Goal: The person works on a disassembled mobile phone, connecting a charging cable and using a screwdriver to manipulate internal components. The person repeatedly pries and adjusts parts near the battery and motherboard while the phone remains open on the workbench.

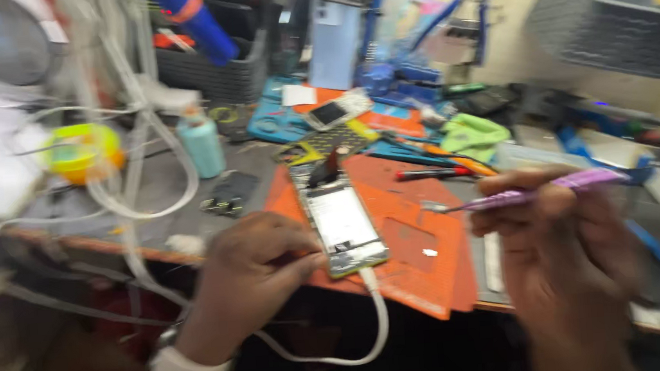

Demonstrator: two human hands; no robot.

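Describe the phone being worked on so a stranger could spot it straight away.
Find the orange work mat at the bench's front edge. On its left part lies the opened phone, steadied by the left hand. Unlike the smaller phone farther back, it has a white cable plugged into its near end.

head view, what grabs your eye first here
An opened phone lies on an orange mat at centre, a white cable plugged into its near end. The left hand steadies it, while the right hand holds purple tweezers just to its right.
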